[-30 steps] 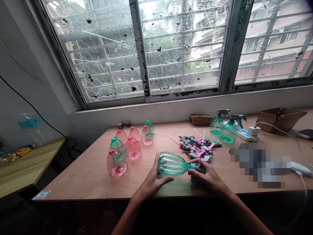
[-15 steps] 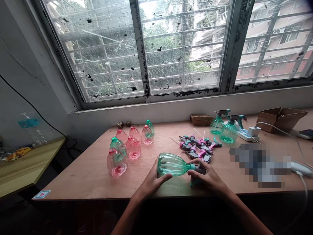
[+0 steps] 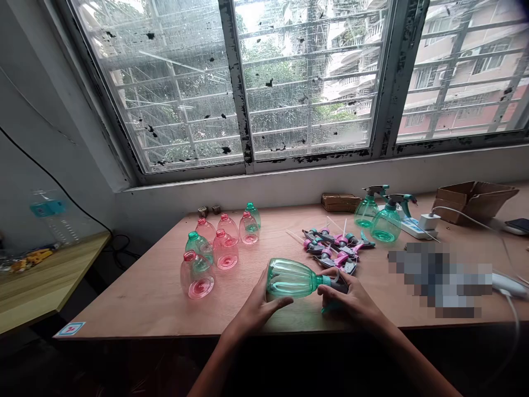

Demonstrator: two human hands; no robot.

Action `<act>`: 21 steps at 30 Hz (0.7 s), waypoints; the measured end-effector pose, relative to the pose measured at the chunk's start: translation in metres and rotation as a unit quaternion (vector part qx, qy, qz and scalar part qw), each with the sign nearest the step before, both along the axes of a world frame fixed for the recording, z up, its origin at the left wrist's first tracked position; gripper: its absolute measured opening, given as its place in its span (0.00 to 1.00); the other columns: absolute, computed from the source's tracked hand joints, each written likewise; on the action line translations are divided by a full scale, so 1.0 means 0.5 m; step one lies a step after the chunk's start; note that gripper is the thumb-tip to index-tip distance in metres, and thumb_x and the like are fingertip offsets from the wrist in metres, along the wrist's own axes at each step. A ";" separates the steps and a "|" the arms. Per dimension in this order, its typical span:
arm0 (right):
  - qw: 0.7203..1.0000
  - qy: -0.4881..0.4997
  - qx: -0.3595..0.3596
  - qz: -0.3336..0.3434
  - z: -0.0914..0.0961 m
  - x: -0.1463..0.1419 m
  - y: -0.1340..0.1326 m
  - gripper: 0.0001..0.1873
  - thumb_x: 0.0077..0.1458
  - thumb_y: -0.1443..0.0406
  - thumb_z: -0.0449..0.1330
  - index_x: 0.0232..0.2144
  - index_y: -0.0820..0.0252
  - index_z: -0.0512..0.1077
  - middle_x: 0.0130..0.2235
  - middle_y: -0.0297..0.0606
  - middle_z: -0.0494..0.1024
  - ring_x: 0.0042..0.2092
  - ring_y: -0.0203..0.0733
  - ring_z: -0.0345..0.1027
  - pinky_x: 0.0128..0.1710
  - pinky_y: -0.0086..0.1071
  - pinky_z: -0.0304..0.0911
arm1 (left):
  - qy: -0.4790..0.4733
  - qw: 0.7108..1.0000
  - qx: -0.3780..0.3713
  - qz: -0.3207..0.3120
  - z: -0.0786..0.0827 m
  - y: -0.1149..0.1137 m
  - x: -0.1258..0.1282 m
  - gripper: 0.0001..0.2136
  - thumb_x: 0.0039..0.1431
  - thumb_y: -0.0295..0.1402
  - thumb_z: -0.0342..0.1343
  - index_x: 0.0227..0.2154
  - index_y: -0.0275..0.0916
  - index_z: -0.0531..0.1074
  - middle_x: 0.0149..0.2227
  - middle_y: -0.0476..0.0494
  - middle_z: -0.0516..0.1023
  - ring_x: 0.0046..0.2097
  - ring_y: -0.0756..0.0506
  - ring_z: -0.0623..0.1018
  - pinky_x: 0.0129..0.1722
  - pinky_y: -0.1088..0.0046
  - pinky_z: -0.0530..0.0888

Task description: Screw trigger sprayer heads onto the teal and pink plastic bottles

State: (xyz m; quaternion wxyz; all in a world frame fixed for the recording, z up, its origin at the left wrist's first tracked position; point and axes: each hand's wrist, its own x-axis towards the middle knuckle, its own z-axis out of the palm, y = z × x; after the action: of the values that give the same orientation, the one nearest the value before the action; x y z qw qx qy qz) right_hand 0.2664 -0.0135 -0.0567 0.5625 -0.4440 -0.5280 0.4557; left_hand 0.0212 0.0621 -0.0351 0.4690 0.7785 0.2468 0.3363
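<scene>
A clear green spray bottle [image 3: 291, 277] lies sideways in the air above the table's front edge, its neck pointing right. Around its base is my left hand [image 3: 259, 310], thumb stretched along the near side and most fingers hidden behind it. My right hand [image 3: 353, 298] grips the dark grey and green spray head [image 3: 339, 285] at the bottle's neck; its trigger part is mostly covered by the fingers. The head's green collar meets the neck, but I cannot tell how tight it is. Just beyond lies a pile of pink, green and grey spray heads [image 3: 336, 248].
Several headless pink and green bottles, such as a pink bottle [image 3: 198, 278], stand on the left. Two green bottles with heads, one a finished-looking sprayer [image 3: 386, 223], stand back right near a power strip [image 3: 413, 227] and an open cardboard box [image 3: 471, 204]. A blurred patch [image 3: 442, 278] covers the right.
Almost nothing differs. Both hands keep their hold on the bottle and spray head, with only a very slight shift of the bottle and left thumb.
</scene>
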 end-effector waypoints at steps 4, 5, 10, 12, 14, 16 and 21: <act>1.000 0.012 0.002 -0.002 0.001 -0.001 0.000 0.20 0.52 0.55 0.70 0.41 0.59 0.71 0.29 0.34 0.80 0.28 0.42 0.74 0.28 0.33 0.71 | 0.004 1.000 -0.009 0.014 -0.011 0.002 -0.002 0.46 0.56 0.36 0.66 0.69 0.45 0.40 0.63 0.35 0.65 0.65 0.34 0.64 0.65 0.49 0.58; 1.000 0.008 0.000 -0.001 0.002 -0.002 0.000 0.21 0.52 0.54 0.70 0.42 0.59 0.71 0.28 0.34 0.79 0.28 0.42 0.74 0.28 0.33 0.71 | 0.003 1.000 -0.020 0.013 -0.011 0.001 -0.003 0.48 0.56 0.37 0.66 0.69 0.45 0.38 0.63 0.34 0.65 0.65 0.34 0.64 0.65 0.49 0.59; 1.000 -0.014 -0.002 -0.004 0.002 -0.002 0.002 0.21 0.53 0.54 0.69 0.43 0.60 0.70 0.24 0.33 0.80 0.28 0.41 0.74 0.30 0.32 0.72 | -0.015 0.999 -0.047 -0.016 -0.001 -0.002 0.000 0.36 0.59 0.39 0.63 0.66 0.40 0.52 0.62 0.33 0.66 0.62 0.34 0.68 0.63 0.52 0.63; 1.000 -0.006 -0.001 -0.006 0.000 -0.001 0.004 0.21 0.53 0.55 0.69 0.43 0.60 0.70 0.25 0.34 0.80 0.28 0.41 0.74 0.29 0.32 0.71 | -0.011 0.999 -0.031 -0.003 -0.004 0.000 0.001 0.40 0.56 0.37 0.66 0.67 0.42 0.50 0.63 0.35 0.64 0.64 0.34 0.66 0.64 0.53 0.61; 1.000 0.003 -0.001 -0.005 -0.001 0.000 0.004 0.22 0.53 0.55 0.69 0.44 0.60 0.70 0.25 0.34 0.80 0.28 0.42 0.74 0.29 0.32 0.71 | -0.008 1.000 -0.028 0.011 -0.009 0.002 0.001 0.48 0.53 0.36 0.68 0.69 0.46 0.40 0.65 0.36 0.61 0.65 0.35 0.65 0.65 0.51 0.60; 1.000 0.003 -0.002 -0.002 0.000 0.000 0.003 0.22 0.53 0.55 0.69 0.44 0.61 0.70 0.25 0.35 0.80 0.28 0.42 0.74 0.29 0.32 0.71 | -0.001 0.999 -0.037 0.012 -0.012 0.003 0.000 0.54 0.52 0.35 0.69 0.69 0.49 0.32 0.66 0.35 0.60 0.64 0.35 0.65 0.65 0.50 0.59; 1.000 -0.005 -0.006 0.000 0.006 -0.002 -0.003 0.22 0.52 0.55 0.70 0.44 0.60 0.70 0.24 0.33 0.80 0.28 0.42 0.74 0.30 0.33 0.71 | -0.003 0.999 -0.035 -0.003 -0.006 0.001 0.001 0.45 0.56 0.37 0.66 0.69 0.44 0.43 0.64 0.34 0.64 0.63 0.34 0.67 0.64 0.51 0.61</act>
State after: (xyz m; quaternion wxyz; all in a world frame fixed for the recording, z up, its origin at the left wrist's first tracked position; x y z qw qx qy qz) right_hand 0.2654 -0.0149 -0.0536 0.5572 -0.4497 -0.5278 0.4568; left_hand 0.0217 0.0627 -0.0381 0.4976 0.7614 0.2547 0.3283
